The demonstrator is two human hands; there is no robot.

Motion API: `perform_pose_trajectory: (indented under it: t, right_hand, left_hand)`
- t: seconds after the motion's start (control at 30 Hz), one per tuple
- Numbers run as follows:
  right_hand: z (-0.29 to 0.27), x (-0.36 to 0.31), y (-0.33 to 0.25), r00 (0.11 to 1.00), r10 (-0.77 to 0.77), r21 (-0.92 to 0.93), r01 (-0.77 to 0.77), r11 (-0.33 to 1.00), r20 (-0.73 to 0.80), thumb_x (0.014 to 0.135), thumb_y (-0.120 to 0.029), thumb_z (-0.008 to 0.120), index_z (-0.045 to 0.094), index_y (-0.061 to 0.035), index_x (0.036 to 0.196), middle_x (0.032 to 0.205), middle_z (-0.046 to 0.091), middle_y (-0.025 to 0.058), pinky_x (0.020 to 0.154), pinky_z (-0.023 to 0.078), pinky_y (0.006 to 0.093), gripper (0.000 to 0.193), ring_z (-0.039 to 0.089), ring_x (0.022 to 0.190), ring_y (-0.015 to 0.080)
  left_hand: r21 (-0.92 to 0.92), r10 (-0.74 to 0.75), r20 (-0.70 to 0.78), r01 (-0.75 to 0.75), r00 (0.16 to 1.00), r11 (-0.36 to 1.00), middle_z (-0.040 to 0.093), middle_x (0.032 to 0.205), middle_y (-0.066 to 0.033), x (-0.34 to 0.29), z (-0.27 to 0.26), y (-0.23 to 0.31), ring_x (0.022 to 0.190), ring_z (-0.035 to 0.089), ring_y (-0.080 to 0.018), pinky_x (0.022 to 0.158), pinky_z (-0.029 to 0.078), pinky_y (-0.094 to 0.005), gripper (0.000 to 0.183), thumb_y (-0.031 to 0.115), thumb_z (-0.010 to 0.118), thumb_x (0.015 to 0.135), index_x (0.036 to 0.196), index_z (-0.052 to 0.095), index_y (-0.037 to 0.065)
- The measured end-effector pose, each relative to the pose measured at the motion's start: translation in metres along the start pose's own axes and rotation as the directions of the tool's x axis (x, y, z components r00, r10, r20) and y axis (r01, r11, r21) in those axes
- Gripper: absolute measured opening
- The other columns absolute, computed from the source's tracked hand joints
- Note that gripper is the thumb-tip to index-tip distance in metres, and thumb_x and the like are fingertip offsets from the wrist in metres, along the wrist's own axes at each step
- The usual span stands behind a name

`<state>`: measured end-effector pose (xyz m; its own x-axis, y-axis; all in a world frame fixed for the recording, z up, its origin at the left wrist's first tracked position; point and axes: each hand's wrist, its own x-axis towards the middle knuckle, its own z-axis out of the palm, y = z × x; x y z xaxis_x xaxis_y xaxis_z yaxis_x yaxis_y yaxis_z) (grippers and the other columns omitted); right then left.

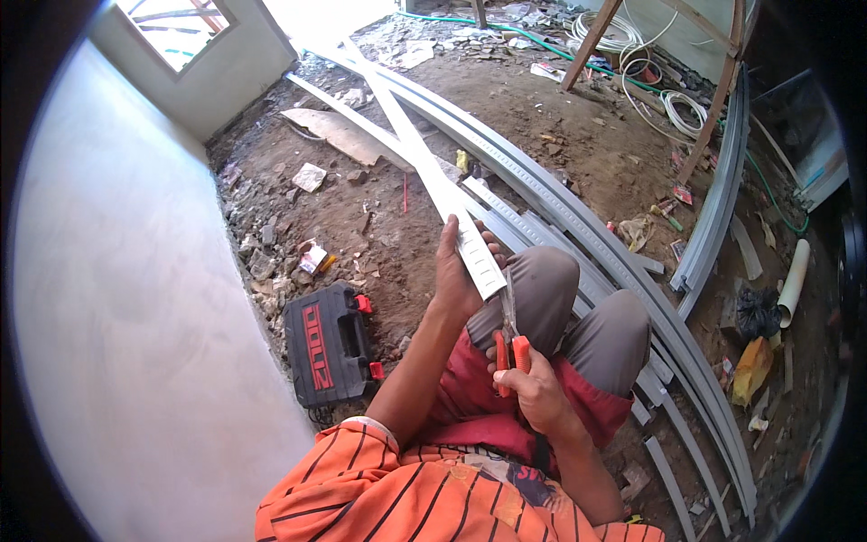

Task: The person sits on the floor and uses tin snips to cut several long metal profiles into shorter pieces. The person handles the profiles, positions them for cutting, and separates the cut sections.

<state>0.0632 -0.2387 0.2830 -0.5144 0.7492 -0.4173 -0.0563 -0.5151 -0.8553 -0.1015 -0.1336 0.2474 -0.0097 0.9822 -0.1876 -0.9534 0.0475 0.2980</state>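
Note:
A long white metal profile (pixel 424 167) with slots near its close end runs from my lap toward the bright opening at the far side. My left hand (pixel 459 269) is wrapped round it close to its near end. In my right hand (pixel 533 384) are the red handles of a pair of tin snips (pixel 510 350). The snips' metal blades point up beside the profile's near end, at its right corner; whether they grip the metal I cannot tell. Both hands are above my bent knees.
A black tool case (pixel 327 348) with red latches lies left, by the white wall (pixel 144 298). Long grey metal profiles (pixel 578 212) lie on the dirt floor to my right. Wooden props (pixel 591 45), coiled white cable (pixel 684 113) and a green hose (pixel 542 42) are at the far right. Rubble lines the wall.

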Motion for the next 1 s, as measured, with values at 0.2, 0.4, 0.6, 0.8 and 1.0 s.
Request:
perform_pose_trajectory:
  t: [0.2, 0.4, 0.6, 0.8, 1.0]
  right_hand:
    - [0.001, -0.001, -0.002, 1.0, -0.021, -0.003, 0.021, 1.0, -0.011, 0.075, -0.014, 0.054, 0.047, 0.0015, 0.114, 0.099, 0.053, 0.007, 0.08, 0.042, 0.0293, 0.043, 0.052, 0.089, 0.0163]
    - [0.001, -0.002, 0.004, 0.999, 0.028, -0.002, -0.028, 1.0, 0.046, 0.076, -0.009, 0.052, 0.043, 0.0017, 0.121, 0.103, 0.053, 0.0069, 0.077, 0.043, 0.0275, 0.048, 0.052, 0.088, 0.0146]
    - [0.003, -0.001, 0.007, 0.999, 0.027, 0.022, -0.028, 0.999, 0.037, 0.076, -0.008, 0.051, 0.042, 0.0012, 0.124, 0.106, 0.054, 0.0069, 0.075, 0.043, 0.0267, 0.049, 0.052, 0.088, 0.0134]
    - [-0.001, 0.0, 0.008, 0.998, 0.032, -0.039, -0.03, 0.999, 0.054, 0.075, -0.008, 0.051, 0.043, 0.0009, 0.122, 0.105, 0.054, 0.0066, 0.076, 0.042, 0.0257, 0.048, 0.052, 0.088, 0.0132]
    - [0.0, 0.004, 0.004, 0.996, 0.038, -0.094, -0.031, 0.995, 0.075, 0.073, -0.009, 0.051, 0.045, 0.0011, 0.118, 0.1, 0.053, 0.0057, 0.077, 0.042, 0.0253, 0.046, 0.051, 0.088, 0.0127]
  left_hand:
    - [0.053, 0.112, -0.019, -0.111, 0.993, 0.992, 0.054, 0.103, -0.0139, -0.013, 0.016, -0.004, 0.089, 0.058, -0.0232, 0.074, 0.052, -0.0394, 0.037, 0.039, 0.049, 0.088, 0.104, 0.049, 0.005]
    - [0.016, 0.055, -0.044, -0.054, 0.998, 0.998, 0.059, 0.103, -0.0133, -0.01, -0.006, 0.0, 0.081, 0.062, -0.0213, 0.07, 0.056, -0.0359, 0.029, 0.023, 0.052, 0.089, 0.109, 0.047, 0.003]
    - [0.074, 0.079, -0.126, -0.07, 0.989, 0.995, 0.058, 0.084, -0.0068, -0.005, -0.016, 0.002, 0.063, 0.058, -0.0155, 0.052, 0.051, -0.0286, 0.025, 0.022, 0.053, 0.087, 0.106, 0.047, 0.007]
    - [0.152, 0.093, -0.165, -0.068, 0.982, 0.986, 0.056, 0.077, -0.0056, -0.006, -0.016, 0.007, 0.055, 0.056, -0.0151, 0.05, 0.05, -0.0296, 0.028, 0.028, 0.051, 0.087, 0.106, 0.047, 0.007]
    - [0.268, 0.154, -0.148, -0.111, 0.977, 0.957, 0.053, 0.077, -0.0065, -0.008, -0.018, 0.012, 0.059, 0.054, -0.0144, 0.051, 0.047, -0.0278, 0.038, 0.035, 0.047, 0.089, 0.107, 0.046, 0.002]
